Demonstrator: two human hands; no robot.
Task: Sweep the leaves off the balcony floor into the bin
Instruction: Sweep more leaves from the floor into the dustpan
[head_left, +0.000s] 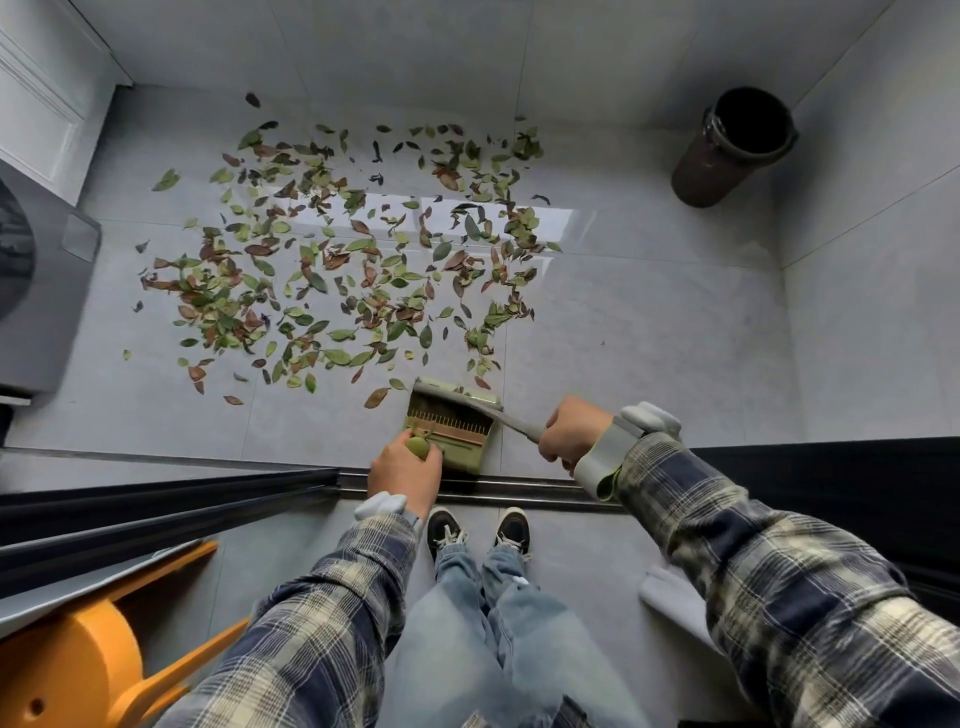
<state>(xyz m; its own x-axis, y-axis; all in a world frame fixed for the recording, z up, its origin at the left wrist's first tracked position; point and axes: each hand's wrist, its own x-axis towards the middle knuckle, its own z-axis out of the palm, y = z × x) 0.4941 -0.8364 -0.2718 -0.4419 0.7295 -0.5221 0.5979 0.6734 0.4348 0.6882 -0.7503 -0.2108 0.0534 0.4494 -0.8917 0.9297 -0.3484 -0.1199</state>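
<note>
1. Leaves (337, 357): too many to count exactly, well over a hundred, green and brown mixed.
2. Bin (727, 150): one.
3. Dustpan (457, 441): one.
4. Brush (462, 394): one.
5. Left hand (405, 473) and right hand (571, 431): two in all.
6. Shoes (444, 530): two, a pair.
7. Orange stool (78, 670): one.
8. Grey machine (47, 312) at the left edge: one.
9. Plaid sleeves (753, 561): two.
</note>
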